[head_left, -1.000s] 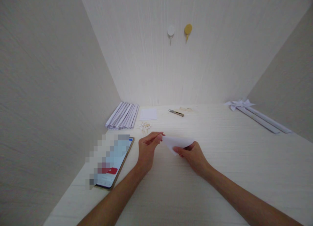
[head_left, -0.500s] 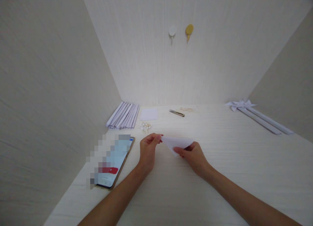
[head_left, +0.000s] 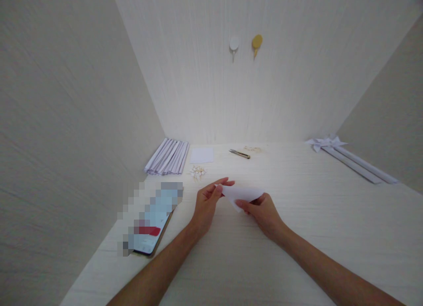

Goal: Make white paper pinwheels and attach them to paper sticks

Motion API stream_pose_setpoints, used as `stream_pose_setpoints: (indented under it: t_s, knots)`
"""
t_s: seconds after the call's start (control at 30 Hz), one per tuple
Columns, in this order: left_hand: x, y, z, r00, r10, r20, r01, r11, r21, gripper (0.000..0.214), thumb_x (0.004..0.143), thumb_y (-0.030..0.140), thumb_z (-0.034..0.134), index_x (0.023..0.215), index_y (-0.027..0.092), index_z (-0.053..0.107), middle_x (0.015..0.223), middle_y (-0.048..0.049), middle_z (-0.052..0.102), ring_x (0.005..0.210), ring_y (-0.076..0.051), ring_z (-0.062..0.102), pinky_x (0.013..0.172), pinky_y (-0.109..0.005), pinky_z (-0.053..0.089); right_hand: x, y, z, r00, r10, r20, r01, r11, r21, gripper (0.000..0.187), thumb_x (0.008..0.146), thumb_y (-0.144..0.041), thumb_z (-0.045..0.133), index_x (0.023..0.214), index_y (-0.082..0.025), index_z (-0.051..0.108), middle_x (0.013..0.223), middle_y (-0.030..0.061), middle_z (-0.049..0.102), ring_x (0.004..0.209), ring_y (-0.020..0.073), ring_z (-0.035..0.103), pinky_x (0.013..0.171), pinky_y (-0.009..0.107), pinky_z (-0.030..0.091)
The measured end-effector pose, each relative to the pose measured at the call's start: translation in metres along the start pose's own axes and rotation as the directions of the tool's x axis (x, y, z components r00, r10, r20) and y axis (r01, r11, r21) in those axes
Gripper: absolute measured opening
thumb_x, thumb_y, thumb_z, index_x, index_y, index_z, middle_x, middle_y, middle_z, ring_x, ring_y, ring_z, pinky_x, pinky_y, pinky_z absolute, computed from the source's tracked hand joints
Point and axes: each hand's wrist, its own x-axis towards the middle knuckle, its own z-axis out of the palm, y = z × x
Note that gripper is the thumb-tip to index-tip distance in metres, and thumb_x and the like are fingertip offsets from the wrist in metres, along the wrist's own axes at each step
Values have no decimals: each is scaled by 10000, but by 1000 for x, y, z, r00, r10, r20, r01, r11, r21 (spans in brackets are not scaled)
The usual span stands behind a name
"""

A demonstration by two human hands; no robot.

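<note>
A: State of the hands?
B: Left hand [head_left: 207, 204] pinches the left tip of the white paper [head_left: 243, 194] between thumb and fingers, with fingertips reaching past it. Right hand [head_left: 262, 210] pinches the lower right part, thumb on the near face.

A: Position of the paper?
B: Over the middle of the table [head_left: 304, 178], between the hands. Cannot tell whether it touches the surface.

A: Likely faults?
B: Judgement: a crooked crease, if one hand pulls harder than the other. A torn or crumpled tip, if the left pinch tugs at so narrow an end.

A: Risks nearby?
B: The scraps [head_left: 198, 172] lie just beyond the left hand; a stray knuckle could scatter them. The phone [head_left: 147, 245], by the left edge, could be nudged by the left forearm. Snips [head_left: 240, 154] near the far edge: low risk.
</note>
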Motion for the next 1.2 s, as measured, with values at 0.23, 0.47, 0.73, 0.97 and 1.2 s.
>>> stream_pose_setpoints:
  t_s: [0.23,0.47,0.73,0.97,1.2]
  knots:
    - [0,2,2,1000,-8,1,8,999,-38,298,723,363,516,883,143,637,933,-100,649,881,-183,574,802,-321,419,0,0,0,1000,-17,11,17,999,-31,275,514,-350,673,466,-129,516,408,-42,438,399,64,339,386,214,249]
    - [-1,1,2,997,-28,-78,27,1000,-10,275,716,355,524,792,121,645,824,-99,672,769,-177,610,756,-318,445,-2,-7,2,1000,-5,31,6,1000,-15,206,512,-288,655,483,-126,532,393,-54,425,392,60,335,392,214,257]
    - [-2,3,7,990,-78,-120,63,991,-122,224,688,314,570,750,109,637,775,-95,677,737,-176,618,744,-317,459,-4,-10,2,999,7,37,-8,1000,22,176,505,-255,666,501,-124,550,399,-57,439,394,57,338,395,212,256]
    - [10,5,-9,930,-365,-35,276,761,-587,253,791,277,443,714,130,634,866,-61,665,866,-119,591,783,-227,448,4,-2,0,996,40,-74,-13,945,326,256,462,-270,722,422,-136,507,383,-47,444,386,50,343,394,210,251]
    - [7,5,-7,980,-196,-43,152,866,-476,140,716,184,552,813,125,633,919,-62,651,878,-123,582,804,-223,428,2,0,2,997,33,-70,-17,974,224,268,464,-276,724,400,-138,504,368,-42,452,377,54,347,390,214,235]
